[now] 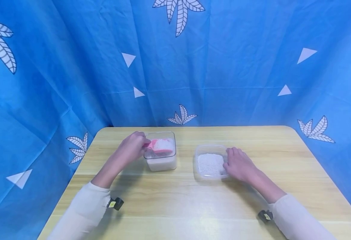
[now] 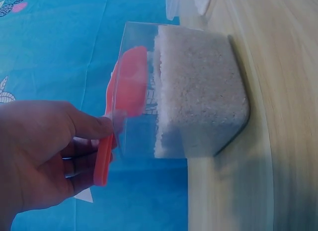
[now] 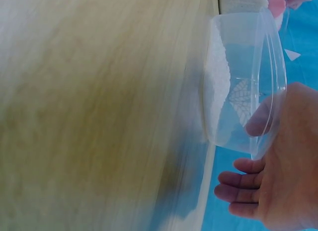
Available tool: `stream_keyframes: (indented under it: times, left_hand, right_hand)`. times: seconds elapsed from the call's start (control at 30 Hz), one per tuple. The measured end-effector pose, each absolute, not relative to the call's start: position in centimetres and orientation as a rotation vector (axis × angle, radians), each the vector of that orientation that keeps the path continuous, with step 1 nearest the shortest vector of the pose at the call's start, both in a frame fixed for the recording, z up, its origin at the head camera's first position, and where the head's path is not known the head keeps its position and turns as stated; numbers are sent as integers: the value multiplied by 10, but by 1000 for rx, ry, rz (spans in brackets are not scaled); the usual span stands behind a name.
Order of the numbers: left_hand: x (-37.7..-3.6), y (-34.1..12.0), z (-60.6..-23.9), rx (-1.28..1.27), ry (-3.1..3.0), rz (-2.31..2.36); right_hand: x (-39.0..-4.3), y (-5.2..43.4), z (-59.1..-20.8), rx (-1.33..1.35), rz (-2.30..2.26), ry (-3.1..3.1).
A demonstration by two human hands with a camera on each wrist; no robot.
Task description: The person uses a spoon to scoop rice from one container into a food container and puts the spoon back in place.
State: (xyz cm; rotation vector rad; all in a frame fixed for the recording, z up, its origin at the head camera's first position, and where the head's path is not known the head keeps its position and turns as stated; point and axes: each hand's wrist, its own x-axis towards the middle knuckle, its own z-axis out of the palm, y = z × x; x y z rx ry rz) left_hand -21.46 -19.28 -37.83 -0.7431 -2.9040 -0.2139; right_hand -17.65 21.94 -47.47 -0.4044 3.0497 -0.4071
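Left hand (image 1: 130, 148) is pinching the pink scoop (image 1: 160, 146) handle, loaded bowl hovering over the tall tub (image 1: 161, 159). Grains likely spilling easily; keep level. Right hand (image 1: 238, 164) is curling round the shallow tub's (image 1: 210, 164) 3 o'clock rim.

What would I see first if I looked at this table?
First, the pink scoop, heaped with white grains, held by the left hand over the clear tub at the table's middle. Beside it sits a shallow clear container of the same grains, with the right hand holding its rim. Behind hangs a bright blue leaf-patterned cloth.
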Motion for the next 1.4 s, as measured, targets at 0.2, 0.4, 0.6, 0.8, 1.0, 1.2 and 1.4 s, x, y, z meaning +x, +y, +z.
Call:
stream_keyframes:
  times: [0.2,0.4,0.6,0.8,1.0,1.2,1.4]
  left_hand:
    - [-214,-194,-377,-683,-2939,-279]
    - [-213,-197,-376,-680,-2922,-325]
    - [-212,-198,-373,-622,-2953,-365]
    - [-210,-195,-367,-591,-2976,-394]
    - [-209,-192,-362,-571,-2989,-414]
    - [-210,-188,-359,-590,-2985,-409]
    - [-212,-180,-356,-636,-2959,-388]
  right_hand:
    - [-177,220,-476,-409,-404,3052]
    - [-177,220,-476,-407,-417,3043]
    - [-177,220,-475,-413,-408,3049]
    - [-177,221,-477,-412,-404,3054]
    - [-176,221,-476,-413,-402,3056]
    - [-176,220,-474,-419,-403,3053]
    - [-175,220,-473,-418,-400,3052]
